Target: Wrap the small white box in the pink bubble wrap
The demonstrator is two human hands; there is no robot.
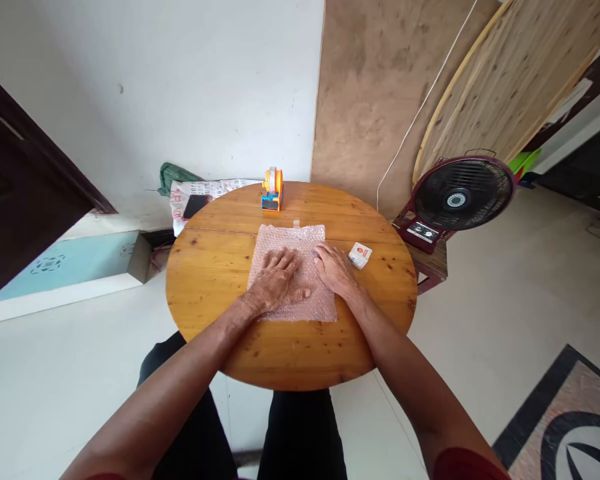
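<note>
A sheet of pinkish, clear bubble wrap (314,308) lies flat on the round wooden table (207,267). Pressed palm-down on its left half is my left hand (277,279), fingers spread and thumb pointing right. My right hand (336,270) rests along the wrap's right edge, fingertips on the sheet and fingers slightly bent, with no object visible in it. A short piece of clear tape (297,224) sticks up at the wrap's top edge. Just right of my right hand sits a small white box (360,255) with a red mark.
An orange and blue tape dispenser (274,190) stands near the table's back edge. Beyond the table's right side is a dark red fan (457,199). A printed white sack (180,197) with a dark phone-like object lies behind the left edge. A white wall rises behind.
</note>
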